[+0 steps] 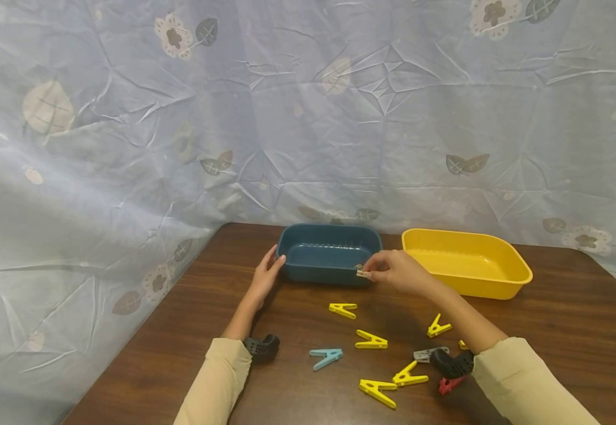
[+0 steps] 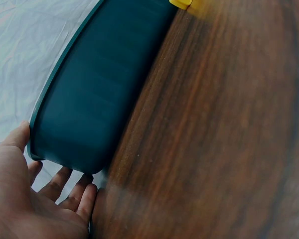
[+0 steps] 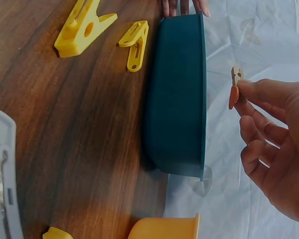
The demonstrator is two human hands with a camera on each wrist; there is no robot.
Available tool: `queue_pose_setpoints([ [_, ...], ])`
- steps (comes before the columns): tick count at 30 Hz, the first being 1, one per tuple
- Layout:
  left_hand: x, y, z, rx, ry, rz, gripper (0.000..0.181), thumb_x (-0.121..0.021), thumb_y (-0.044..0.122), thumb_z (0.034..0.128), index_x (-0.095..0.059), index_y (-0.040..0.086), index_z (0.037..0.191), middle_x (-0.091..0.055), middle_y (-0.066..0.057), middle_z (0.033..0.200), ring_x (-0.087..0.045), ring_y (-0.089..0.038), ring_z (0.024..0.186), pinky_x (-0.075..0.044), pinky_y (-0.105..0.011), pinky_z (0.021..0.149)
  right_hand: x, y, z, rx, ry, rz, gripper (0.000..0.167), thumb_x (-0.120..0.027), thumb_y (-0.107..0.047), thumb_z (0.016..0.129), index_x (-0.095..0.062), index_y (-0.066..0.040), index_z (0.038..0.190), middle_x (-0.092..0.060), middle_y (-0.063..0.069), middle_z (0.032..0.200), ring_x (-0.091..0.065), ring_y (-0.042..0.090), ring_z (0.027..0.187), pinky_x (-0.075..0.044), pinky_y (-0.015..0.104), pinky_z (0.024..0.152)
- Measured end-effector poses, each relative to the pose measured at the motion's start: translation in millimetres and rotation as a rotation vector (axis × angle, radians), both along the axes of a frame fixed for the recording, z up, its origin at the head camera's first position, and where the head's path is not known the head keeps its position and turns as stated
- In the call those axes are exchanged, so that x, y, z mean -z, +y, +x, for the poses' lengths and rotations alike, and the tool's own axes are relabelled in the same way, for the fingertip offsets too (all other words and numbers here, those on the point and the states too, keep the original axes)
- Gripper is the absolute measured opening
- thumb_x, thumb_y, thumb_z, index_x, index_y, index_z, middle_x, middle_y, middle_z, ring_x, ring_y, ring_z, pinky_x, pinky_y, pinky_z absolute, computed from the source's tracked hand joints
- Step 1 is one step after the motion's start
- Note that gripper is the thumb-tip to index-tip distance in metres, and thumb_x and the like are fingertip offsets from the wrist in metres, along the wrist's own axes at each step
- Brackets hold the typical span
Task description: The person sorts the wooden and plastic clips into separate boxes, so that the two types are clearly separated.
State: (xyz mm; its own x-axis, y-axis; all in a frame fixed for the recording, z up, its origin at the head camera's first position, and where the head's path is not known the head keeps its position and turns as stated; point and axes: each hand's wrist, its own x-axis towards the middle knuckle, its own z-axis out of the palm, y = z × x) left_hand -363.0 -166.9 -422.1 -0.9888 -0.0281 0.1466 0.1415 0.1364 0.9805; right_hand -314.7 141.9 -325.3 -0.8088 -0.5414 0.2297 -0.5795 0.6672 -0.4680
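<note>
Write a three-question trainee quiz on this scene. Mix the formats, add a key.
1. Open: what does the right hand pinch between thumb and fingers?
2. True or false: the left hand is at the yellow tub.
3. Fill in: in the head view, the light-blue clip lies on the ____.

Key
1. A small wooden clip with an orange part on it.
2. False; it is at the left end of the teal tub, as the head view shows it.
3. Table.
</note>
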Motion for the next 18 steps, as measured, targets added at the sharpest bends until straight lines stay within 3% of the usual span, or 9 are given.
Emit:
queue_pose_setpoints([
  [2, -0.1, -0.1, 0.1, 0.007, 0.003, 0.003, 0.056, -0.051, 0.029, 0.0955, -0.029, 0.011, 0.144, -0.032, -0.019, 0.142, -0.034, -0.031, 0.127, -0.033, -0.044, 0.099, -1.3, -1, -1.7, 0.005, -0.002, 0.004, 0.010, -0.067, -0.015, 0.084, -0.070, -0.009, 0.092, -0.064, -0.005, 0.083, -0.054, 0.015, 0.067, -0.046, 0.028, 0.059],
  [7, -19.2, 2.0, 16.6, 0.038, -0.004, 0.000, 0.057, -0.049, 0.024, 0.0968, -0.025, 0.004, 0.144, -0.028, -0.024, 0.142, -0.031, -0.035, 0.128, -0.031, -0.046, 0.099, -4.9, -3, -6.7, 0.009, 0.011, 0.008, 0.010, -0.066, -0.014, 0.085, -0.070, -0.009, 0.093, -0.063, -0.005, 0.081, -0.050, 0.015, 0.059, -0.043, 0.028, 0.053],
  [9, -21.2, 1.7, 17.6, 0.046, -0.009, 0.007, 0.057, -0.049, 0.024, 0.0968, -0.024, 0.002, 0.144, -0.027, -0.025, 0.143, -0.030, -0.036, 0.128, -0.031, -0.046, 0.099, -5.9, -3, -9.2, 0.014, 0.019, 0.010, 0.010, -0.066, -0.013, 0.084, -0.071, -0.009, 0.093, -0.063, -0.005, 0.079, -0.046, 0.014, 0.054, -0.042, 0.029, 0.050],
  [14, -2.4, -1.4, 0.9, 0.028, -0.003, 0.017, 0.058, -0.051, 0.028, 0.0957, -0.027, 0.009, 0.145, -0.029, -0.021, 0.143, -0.031, -0.034, 0.128, -0.031, -0.046, 0.099, -6.0, -3, -15.6, 0.043, 0.026, 0.017, 0.011, -0.066, -0.013, 0.084, -0.071, -0.010, 0.094, -0.062, -0.005, 0.079, -0.041, 0.014, 0.052, -0.038, 0.029, 0.049],
  [18, 1.3, -0.3, -0.4, 0.008, 0.006, 0.000, 0.058, -0.052, 0.031, 0.0949, -0.029, 0.011, 0.144, -0.031, -0.019, 0.143, -0.033, -0.032, 0.127, -0.033, -0.044, 0.099, -6.3, -4, -19.8, 0.076, 0.022, 0.017, 0.011, -0.067, -0.014, 0.085, -0.070, -0.009, 0.094, -0.062, -0.004, 0.081, -0.042, 0.015, 0.055, -0.038, 0.030, 0.051],
])
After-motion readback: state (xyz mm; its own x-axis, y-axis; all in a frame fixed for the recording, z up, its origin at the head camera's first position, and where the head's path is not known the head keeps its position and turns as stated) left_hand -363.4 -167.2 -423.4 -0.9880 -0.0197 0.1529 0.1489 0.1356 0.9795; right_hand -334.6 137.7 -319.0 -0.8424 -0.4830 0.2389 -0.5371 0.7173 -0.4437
